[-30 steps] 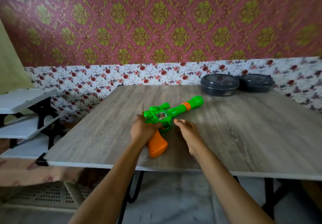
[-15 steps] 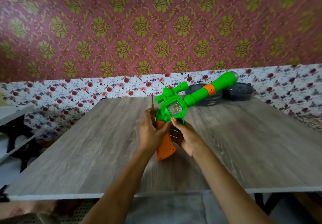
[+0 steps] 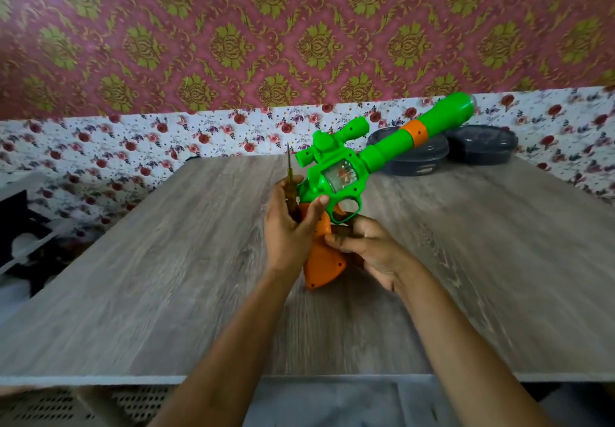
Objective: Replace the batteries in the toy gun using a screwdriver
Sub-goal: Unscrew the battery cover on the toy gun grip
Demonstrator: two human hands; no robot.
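A green toy gun (image 3: 346, 174) with an orange grip (image 3: 324, 265) and an orange band on its barrel is held up above the wooden table (image 3: 166, 277), barrel tilted up to the right. My left hand (image 3: 289, 223) grips the top of the orange grip and also holds a thin screwdriver (image 3: 289, 167) whose shaft points upward beside the gun. My right hand (image 3: 369, 250) holds the grip from the right side, fingers wrapped around it below the trigger guard.
Two dark round lidded containers (image 3: 419, 157) (image 3: 482, 144) stand at the table's far right edge, against the floral wall. A white and black shelf unit (image 3: 20, 227) is to the left of the table.
The gun went from lying on the table to being lifted and tilted upright. Both hands closed on its orange grip, and the barrel now points up to the right.
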